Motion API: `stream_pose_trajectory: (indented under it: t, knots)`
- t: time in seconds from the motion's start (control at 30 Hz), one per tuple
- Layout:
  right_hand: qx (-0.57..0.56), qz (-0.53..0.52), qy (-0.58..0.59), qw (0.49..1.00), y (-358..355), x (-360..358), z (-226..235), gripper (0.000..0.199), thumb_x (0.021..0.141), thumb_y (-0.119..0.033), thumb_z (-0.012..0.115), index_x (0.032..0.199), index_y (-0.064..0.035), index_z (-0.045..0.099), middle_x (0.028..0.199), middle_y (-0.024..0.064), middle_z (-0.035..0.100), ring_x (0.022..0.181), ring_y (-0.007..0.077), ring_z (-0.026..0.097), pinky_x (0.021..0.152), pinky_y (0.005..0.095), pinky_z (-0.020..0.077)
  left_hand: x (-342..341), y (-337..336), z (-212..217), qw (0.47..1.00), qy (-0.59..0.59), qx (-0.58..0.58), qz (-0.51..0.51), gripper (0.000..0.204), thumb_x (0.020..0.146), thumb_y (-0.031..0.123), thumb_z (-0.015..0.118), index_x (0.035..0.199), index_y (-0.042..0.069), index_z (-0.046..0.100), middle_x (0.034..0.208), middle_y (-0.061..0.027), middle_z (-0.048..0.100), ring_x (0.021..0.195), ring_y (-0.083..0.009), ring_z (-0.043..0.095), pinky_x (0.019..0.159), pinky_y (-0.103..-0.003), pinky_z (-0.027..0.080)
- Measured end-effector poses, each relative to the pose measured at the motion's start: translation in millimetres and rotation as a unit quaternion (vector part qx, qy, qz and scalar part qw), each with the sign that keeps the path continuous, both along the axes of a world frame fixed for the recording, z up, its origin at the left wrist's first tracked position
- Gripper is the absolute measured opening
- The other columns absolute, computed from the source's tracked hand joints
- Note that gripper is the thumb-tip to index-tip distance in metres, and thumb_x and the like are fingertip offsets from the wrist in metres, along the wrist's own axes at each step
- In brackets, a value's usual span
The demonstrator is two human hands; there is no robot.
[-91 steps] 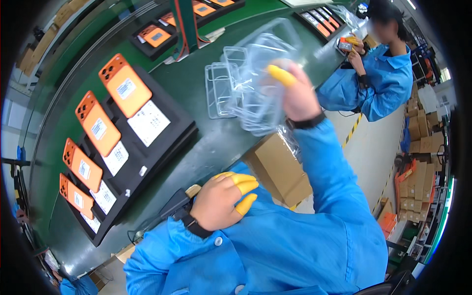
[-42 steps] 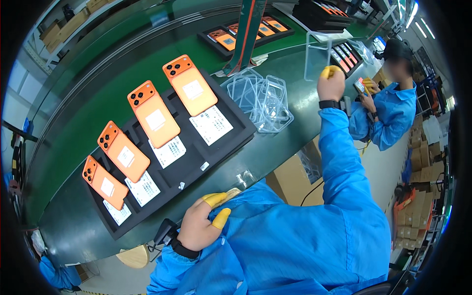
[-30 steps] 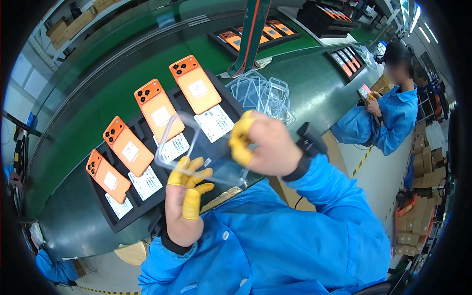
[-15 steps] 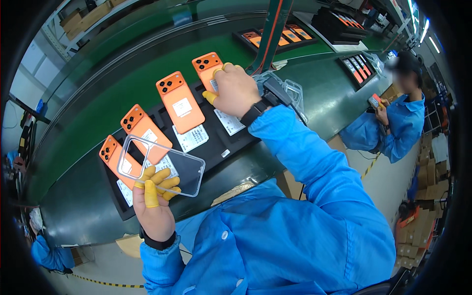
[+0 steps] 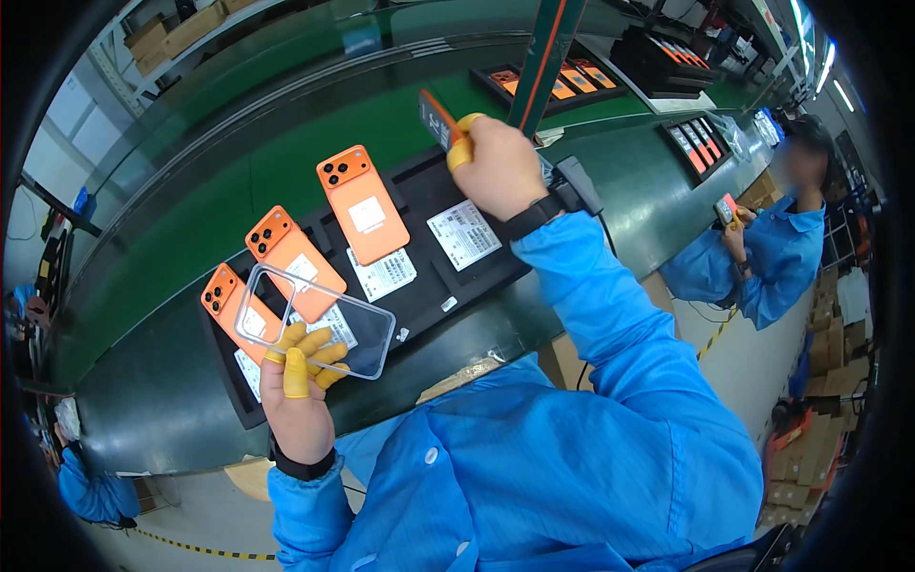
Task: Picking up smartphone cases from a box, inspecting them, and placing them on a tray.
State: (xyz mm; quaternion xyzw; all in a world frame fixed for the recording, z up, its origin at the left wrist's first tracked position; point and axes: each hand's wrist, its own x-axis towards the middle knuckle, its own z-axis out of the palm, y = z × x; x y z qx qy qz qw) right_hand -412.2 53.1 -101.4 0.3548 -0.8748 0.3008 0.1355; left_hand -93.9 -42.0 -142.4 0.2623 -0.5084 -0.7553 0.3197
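Note:
My left hand (image 5: 300, 410), with yellow finger cots, pinches a clear phone case (image 5: 370, 334) by its lower left edge. The case hangs over the near left part of a black tray (image 5: 429, 291). My right hand (image 5: 500, 172) grips an orange phone (image 5: 440, 122), raised above the tray's far right end and turned so its dark face and narrow edge show. Three other phones lie back up in the tray: a right one (image 5: 364, 205), a middle one (image 5: 315, 300) and a left one (image 5: 238, 310). A printed white label sheet (image 5: 464, 234) lies in the right slot.
A green post (image 5: 545, 67) rises just beyond my right hand. Farther off are a tray of orange phones (image 5: 496, 76) and another black tray (image 5: 701, 167). At the right a co-worker (image 5: 796, 234) in blue handles a small object. Clear plastic pieces lie partly behind my right wrist.
My right hand has lifted the rightmost phone off the tray, moving it up and right and tipping it. The label sheet below is now uncovered. My left hand keeps the clear case nearly in place.

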Motion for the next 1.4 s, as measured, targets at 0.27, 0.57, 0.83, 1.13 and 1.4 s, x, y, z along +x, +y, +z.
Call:
stream_pose_trajectory:
  t: [0.27,0.57,0.83,1.13,1.4]
  knots:
    - [-0.322,0.148,-0.397,0.847,34.3,27.3,9.1,0.024,0.092,-0.002,0.050,0.113,0.0049,0.060,0.097,0.0091,0.066,0.083,0.0121,0.062,0.072,0.0259,0.0505,-8.4,4.0,3.1,0.999,-0.033,0.000,-0.002,0.034,0.103,0.021,0.041,0.130,0.002,0.047,0.114,-0.0160,0.062,0.098,-0.0271,0.064,0.081,-0.037,0.053]
    - [-0.274,0.287,-0.607,0.689,49.0,126.1,-4.6,0.023,0.099,-0.004,0.045,0.117,0.0031,0.056,0.107,0.0096,0.065,0.098,0.0139,0.063,0.087,0.0291,0.0514,-21.0,17.1,5.4,0.994,0.041,-0.048,-0.088,0.026,0.101,0.011,0.046,0.124,-0.001,0.049,0.115,-0.0096,0.061,0.105,-0.0197,0.062,0.092,-0.035,0.050]
    - [-0.291,0.283,-0.634,0.658,51.7,134.1,-7.3,0.022,0.099,-0.004,0.045,0.117,0.0037,0.056,0.109,0.0104,0.065,0.099,0.0140,0.063,0.088,0.0293,0.0514,-19.8,25.7,11.4,0.995,0.054,-0.042,-0.078,0.021,0.100,0.012,0.048,0.119,0.005,0.054,0.106,-0.0047,0.062,0.091,-0.0121,0.060,0.080,-0.026,0.047]
    - [-0.304,0.267,-0.656,0.637,58.8,140.7,-11.8,0.024,0.099,-0.005,0.046,0.119,0.0035,0.056,0.110,0.0096,0.065,0.099,0.0136,0.063,0.088,0.0290,0.0513,-13.6,32.9,5.0,0.993,0.060,-0.072,-0.076,0.026,0.100,0.017,0.051,0.122,0.004,0.053,0.107,-0.0038,0.062,0.092,-0.0117,0.059,0.081,-0.026,0.047]
    - [-0.309,0.238,-0.666,0.636,62.9,145.7,-14.7,0.025,0.100,-0.006,0.045,0.120,0.0027,0.057,0.109,0.0093,0.065,0.097,0.0125,0.063,0.086,0.0283,0.0514,-6.9,30.7,-9.2,0.988,0.074,-0.083,-0.110,0.028,0.101,0.018,0.050,0.120,-0.002,0.053,0.110,-0.0063,0.062,0.099,-0.0134,0.059,0.090,-0.029,0.044]
